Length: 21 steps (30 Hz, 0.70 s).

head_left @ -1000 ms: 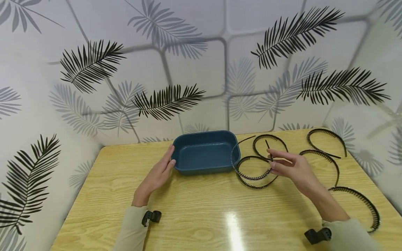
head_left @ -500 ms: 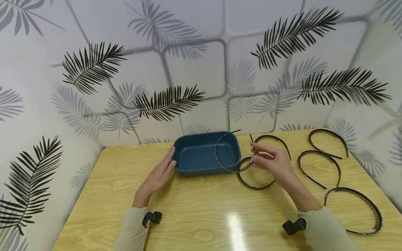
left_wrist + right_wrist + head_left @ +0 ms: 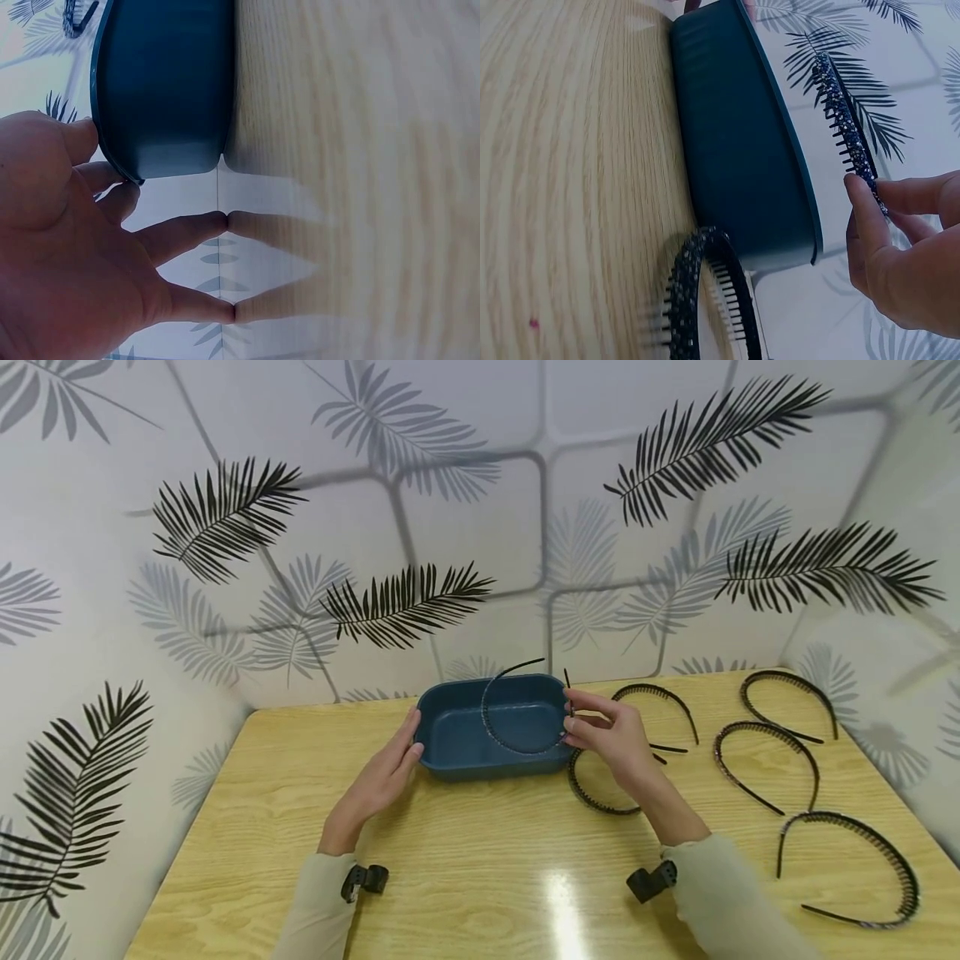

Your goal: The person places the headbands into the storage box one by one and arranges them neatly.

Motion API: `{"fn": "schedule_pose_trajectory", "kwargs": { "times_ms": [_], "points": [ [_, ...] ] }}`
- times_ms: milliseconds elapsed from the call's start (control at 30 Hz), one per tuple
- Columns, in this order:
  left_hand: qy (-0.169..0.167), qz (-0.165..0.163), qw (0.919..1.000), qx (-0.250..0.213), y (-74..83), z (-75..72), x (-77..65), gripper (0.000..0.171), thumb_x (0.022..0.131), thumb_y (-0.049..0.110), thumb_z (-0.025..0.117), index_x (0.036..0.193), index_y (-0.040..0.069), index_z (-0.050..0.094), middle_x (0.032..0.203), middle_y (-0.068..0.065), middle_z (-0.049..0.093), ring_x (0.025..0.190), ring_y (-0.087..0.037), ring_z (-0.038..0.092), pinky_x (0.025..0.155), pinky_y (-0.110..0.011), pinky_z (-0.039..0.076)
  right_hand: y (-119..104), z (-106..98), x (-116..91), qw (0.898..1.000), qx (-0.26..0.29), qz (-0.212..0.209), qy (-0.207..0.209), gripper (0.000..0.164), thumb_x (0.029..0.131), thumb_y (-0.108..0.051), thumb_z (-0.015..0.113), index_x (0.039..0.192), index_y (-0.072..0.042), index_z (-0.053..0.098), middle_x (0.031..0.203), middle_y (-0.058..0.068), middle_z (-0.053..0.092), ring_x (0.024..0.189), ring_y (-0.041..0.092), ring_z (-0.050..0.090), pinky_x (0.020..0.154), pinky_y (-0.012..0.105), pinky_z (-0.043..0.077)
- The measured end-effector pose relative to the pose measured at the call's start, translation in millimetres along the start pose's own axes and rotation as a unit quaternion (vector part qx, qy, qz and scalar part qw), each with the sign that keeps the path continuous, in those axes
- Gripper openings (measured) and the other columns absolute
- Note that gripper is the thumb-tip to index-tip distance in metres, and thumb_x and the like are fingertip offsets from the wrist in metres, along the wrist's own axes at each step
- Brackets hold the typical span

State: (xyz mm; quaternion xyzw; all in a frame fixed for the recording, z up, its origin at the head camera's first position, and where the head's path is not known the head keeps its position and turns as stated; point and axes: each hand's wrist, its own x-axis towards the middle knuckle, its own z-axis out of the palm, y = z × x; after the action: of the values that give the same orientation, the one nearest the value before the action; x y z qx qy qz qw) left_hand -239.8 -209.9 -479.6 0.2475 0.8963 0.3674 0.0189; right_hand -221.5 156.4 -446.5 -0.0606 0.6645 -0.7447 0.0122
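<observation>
A dark blue plastic basin stands near the table's back edge. At its left end is my left hand, fingers spread and fairly straight. In the left wrist view, the thumb and nearer fingers of that hand touch the basin's rim, while two other fingertips reach the tabletop. My right hand pinches a black toothed headband between thumb and fingers, its loop raised over the basin. Glittery specks cover this headband in the right wrist view.
Two more headbands lie just right of the basin: a near one and a far one. Farther right rest three others, at the back, middle and front. A patterned wall rises behind the table.
My right hand has carried the headband leftward, from above the other headbands to over the basin. My left hand stays at the basin's left end.
</observation>
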Motion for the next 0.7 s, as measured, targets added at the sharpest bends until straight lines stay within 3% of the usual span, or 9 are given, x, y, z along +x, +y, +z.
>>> {"fn": "schedule_pose_trajectory", "kwargs": {
  "times_ms": [100,300,500,700],
  "points": [
    [0.002,0.002,1.0000,0.000,-0.1,0.2,-0.6,0.059,0.115,0.022,0.035,0.164,0.000,0.010,0.171,-0.016,0.005,0.156,-0.033,0.011,0.123,-0.054,0.018,1.8,8.0,5.8,1.000,0.000,-0.001,-0.003,0.050,0.098,0.008,0.062,0.147,0.005,0.053,0.137,0.031,0.049,0.105,0.018,0.069,0.086,0.030,0.059],
    [0.011,0.010,0.9999,0.004,0.1,-0.7,0.4,0.059,0.114,0.020,0.037,0.163,-0.003,0.013,0.169,-0.022,0.010,0.155,-0.036,0.013,0.122,-0.057,0.019,2.7,25.1,20.0,1.000,-0.016,0.006,-0.001,0.050,0.098,0.008,0.061,0.147,0.002,0.054,0.136,0.028,0.052,0.105,0.021,0.068,0.086,0.031,0.059],
    [0.005,0.000,1.0000,0.000,0.2,-0.8,0.2,0.059,0.115,0.022,0.036,0.164,0.000,0.011,0.171,-0.018,0.007,0.156,-0.033,0.011,0.123,-0.054,0.018,8.6,42.4,34.3,0.999,-0.033,0.016,-0.003,0.048,0.098,0.010,0.062,0.145,0.001,0.057,0.135,0.030,0.053,0.103,0.020,0.068,0.084,0.032,0.060],
    [0.004,-0.002,1.0000,-0.003,-0.2,-0.1,0.3,0.059,0.115,0.022,0.036,0.164,0.000,0.012,0.171,-0.015,0.007,0.156,-0.031,0.011,0.123,-0.053,0.018,16.8,53.5,45.1,0.999,-0.041,0.020,-0.006,0.047,0.097,0.011,0.063,0.143,0.005,0.057,0.130,0.031,0.055,0.106,0.030,0.068,0.082,0.031,0.061]
  ]
}}
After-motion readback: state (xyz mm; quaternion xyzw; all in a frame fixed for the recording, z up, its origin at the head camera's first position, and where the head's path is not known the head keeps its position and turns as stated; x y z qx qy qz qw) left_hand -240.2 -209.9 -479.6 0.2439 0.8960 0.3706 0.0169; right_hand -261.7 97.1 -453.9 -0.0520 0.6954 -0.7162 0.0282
